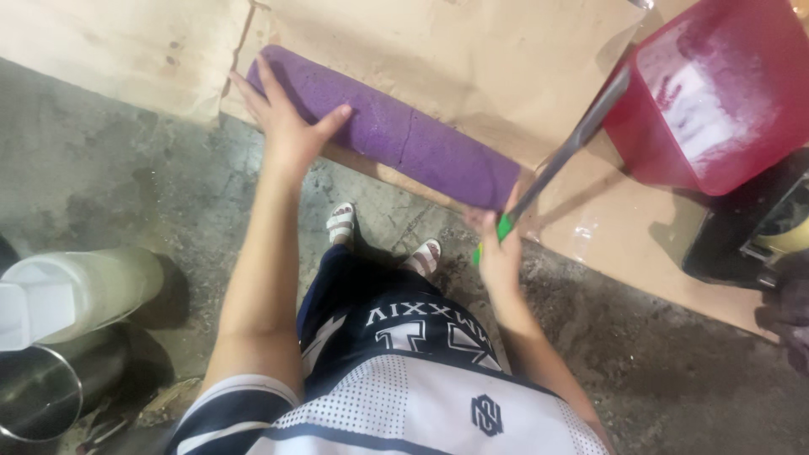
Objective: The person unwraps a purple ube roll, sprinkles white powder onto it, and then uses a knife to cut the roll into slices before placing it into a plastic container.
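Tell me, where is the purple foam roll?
In the head view, the long purple foam roll lies upper middle on the brown paper sheet, under the left hand, with the red plastic tub to its right.

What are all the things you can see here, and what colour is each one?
foam block: one, purple, long, lying on the brown paper by its near edge
brown paper: large sheets, tan, spread over the floor
tool: one, grey metal blade with green handle, at the block's right end
tub: one, red, white foam inside, top right on the paper
floor: grey concrete, stained
container: one, pale whitish, lying at left
metal pot: one, shiny, bottom left
sandals: two, white, on the person's feet
left hand: pressed flat on the block
right hand: gripping the green handle
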